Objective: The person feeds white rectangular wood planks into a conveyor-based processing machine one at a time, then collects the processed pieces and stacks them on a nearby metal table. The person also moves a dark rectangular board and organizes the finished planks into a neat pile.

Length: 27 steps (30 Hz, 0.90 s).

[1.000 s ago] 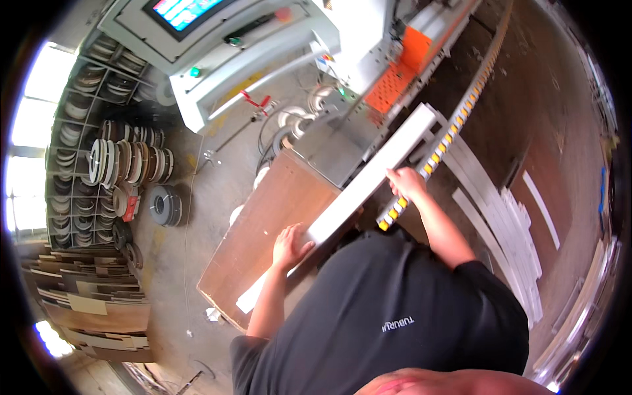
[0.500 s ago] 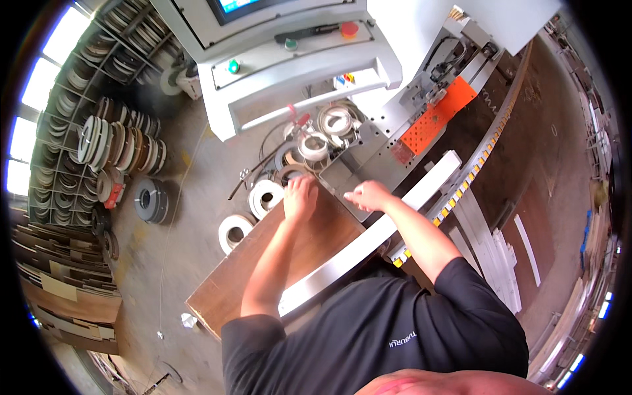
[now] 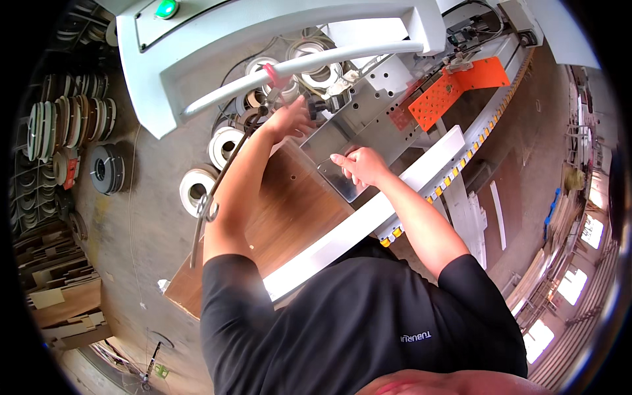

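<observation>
My left hand (image 3: 291, 120) reaches past the far corner of a brown wood-grain panel (image 3: 299, 210), beside the machine's pale handle bar (image 3: 355, 54) with its red tie (image 3: 275, 78). Its fingers are spread, slightly blurred, and hold nothing visible. Over a grey metal plate (image 3: 329, 141) at the panel's right end is my right hand (image 3: 359, 166), fingers curled in and thumb along the top; anything inside is hidden. A long white rail (image 3: 329, 255) runs along the panel's near side, under my right forearm. A thin metal rod (image 3: 227, 174) crosses in front of my left forearm.
Rolls of edge banding (image 3: 197, 191) lie on the floor left of the panel, with more on a rack (image 3: 69, 122). An orange perforated guard (image 3: 434, 102) stands at the right, near a curved track with yellow pads (image 3: 454, 178). The machine's console (image 3: 148, 85) overhangs at the upper left.
My left hand has left the panel's far edge and moved farther out, its fingers spreading. My right hand has curled its fingers more. The view has shifted closer to the machine.
</observation>
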Available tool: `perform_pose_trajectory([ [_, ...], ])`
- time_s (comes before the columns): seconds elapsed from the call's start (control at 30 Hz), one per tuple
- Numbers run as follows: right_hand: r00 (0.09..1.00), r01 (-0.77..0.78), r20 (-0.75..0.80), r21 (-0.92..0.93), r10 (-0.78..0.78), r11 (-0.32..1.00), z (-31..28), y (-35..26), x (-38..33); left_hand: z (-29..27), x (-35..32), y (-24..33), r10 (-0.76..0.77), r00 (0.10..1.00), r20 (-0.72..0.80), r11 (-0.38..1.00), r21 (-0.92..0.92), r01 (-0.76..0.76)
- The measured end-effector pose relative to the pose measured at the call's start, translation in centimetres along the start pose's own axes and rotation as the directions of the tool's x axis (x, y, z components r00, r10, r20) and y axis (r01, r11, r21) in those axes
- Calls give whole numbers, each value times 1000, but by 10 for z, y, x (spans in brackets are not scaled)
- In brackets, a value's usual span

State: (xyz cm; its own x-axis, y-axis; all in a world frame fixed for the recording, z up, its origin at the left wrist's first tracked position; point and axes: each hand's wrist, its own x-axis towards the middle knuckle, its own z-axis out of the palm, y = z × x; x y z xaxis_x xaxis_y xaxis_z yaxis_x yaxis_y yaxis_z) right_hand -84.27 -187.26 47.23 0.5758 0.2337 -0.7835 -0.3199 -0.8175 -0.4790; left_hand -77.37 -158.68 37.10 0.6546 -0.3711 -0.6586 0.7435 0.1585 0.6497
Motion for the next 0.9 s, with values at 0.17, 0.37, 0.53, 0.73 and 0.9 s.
perform_pose_trajectory([
  [0.17, 1000, -17, 6, -29, 18, 999, -5, -15, -9, -10, 30, -7, -121, 959, 257, 974, -156, 165],
  [0.37, 1000, -20, 9, -43, 21, 999, -6, -16, -8, -6, 32, -15, 149, 984, 98, 989, -12, -148],
  [0.53, 1000, -15, 11, -60, 16, 998, -5, -13, -7, -5, 21, 0, 751, 452, 482, -313, 862, -399],
  [0.73, 1000, -6, -2, -57, 6, 998, -5, -9, -5, 6, 16, -1, 577, 812, 88, 422, 819, -389],
  [0.9, 1000, 8, 1, -59, -8, 998, -9, -18, -9, -14, 49, -7, -43, 961, 273, 989, -122, 79],
])
